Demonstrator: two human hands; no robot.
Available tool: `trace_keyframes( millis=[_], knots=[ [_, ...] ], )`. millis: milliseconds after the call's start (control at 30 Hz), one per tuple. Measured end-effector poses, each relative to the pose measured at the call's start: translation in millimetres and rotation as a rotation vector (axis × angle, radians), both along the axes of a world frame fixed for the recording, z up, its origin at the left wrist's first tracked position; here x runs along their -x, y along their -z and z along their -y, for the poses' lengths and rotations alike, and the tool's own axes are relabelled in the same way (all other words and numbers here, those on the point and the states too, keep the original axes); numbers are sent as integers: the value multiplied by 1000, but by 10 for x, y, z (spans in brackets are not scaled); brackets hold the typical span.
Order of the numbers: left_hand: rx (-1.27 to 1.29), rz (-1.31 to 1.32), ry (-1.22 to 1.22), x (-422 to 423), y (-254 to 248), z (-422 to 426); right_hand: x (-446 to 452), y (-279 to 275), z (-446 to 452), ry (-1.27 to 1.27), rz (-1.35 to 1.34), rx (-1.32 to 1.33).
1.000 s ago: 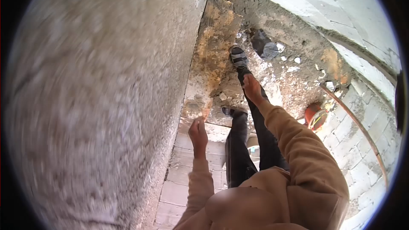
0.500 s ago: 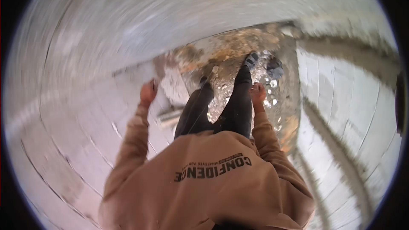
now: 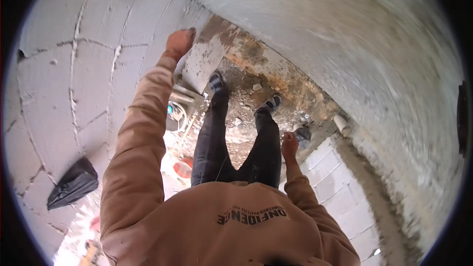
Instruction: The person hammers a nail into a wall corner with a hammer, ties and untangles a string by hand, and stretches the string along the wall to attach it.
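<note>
My left hand (image 3: pixel 181 42) is raised beside the block wall (image 3: pixel 98 24) at the upper left, its fingers curled closed; whatever it may hold is hidden. Lower down at the right, my right hand (image 3: pixel 289 145) hangs near my thigh with bent fingers, and its contents cannot be made out. Both feet stand in sandals (image 3: pixel 217 83) on the rough, rubble-strewn ground (image 3: pixel 241 99). A dark object (image 3: pixel 302 135) lies on the ground just beyond my right hand.
A plastered wall (image 3: pixel 345 29) runs diagonally across the upper right. A red bucket (image 3: pixel 183 167) and a round pale container (image 3: pixel 176 116) stand left of my legs. A black bag (image 3: pixel 74 183) is at the lower left. A pale cylindrical piece (image 3: pixel 342 125) lies by the wall.
The view has swung round, bringing the block wall to the left and the plastered wall to the right. My left hand has risen in view; my feet have shifted. Both hands remain curled.
</note>
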State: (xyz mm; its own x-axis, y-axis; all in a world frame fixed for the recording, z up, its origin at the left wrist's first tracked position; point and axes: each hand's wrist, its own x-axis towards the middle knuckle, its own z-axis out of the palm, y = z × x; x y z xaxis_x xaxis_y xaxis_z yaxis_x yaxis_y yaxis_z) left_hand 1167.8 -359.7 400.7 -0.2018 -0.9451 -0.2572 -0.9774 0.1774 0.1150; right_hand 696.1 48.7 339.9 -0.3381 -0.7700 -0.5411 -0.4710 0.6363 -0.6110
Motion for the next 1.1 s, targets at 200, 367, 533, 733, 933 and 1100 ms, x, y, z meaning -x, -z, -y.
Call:
trace_keyframes(
  millis=[200,367,533,733,933,1100],
  knots=[
    [30,-62,-82,-426,1307,512,-297,450,-20,-42,-178,-82],
    [78,-53,-88,-723,2631,1030,-1033,789,-34,39,-264,-265],
    [122,-21,-17,-876,3890,1425,-1498,845,45,-174,-492,-399],
    [298,13,-185,-909,5307,1631,-1750,927,171,-199,-530,-374],
    [151,-35,-301,-867,5340,1801,-1845,919,420,-204,-501,-418],
    [185,-44,-377,-792,5321,1790,-1759,935,388,-221,-494,-374]
  ],
)
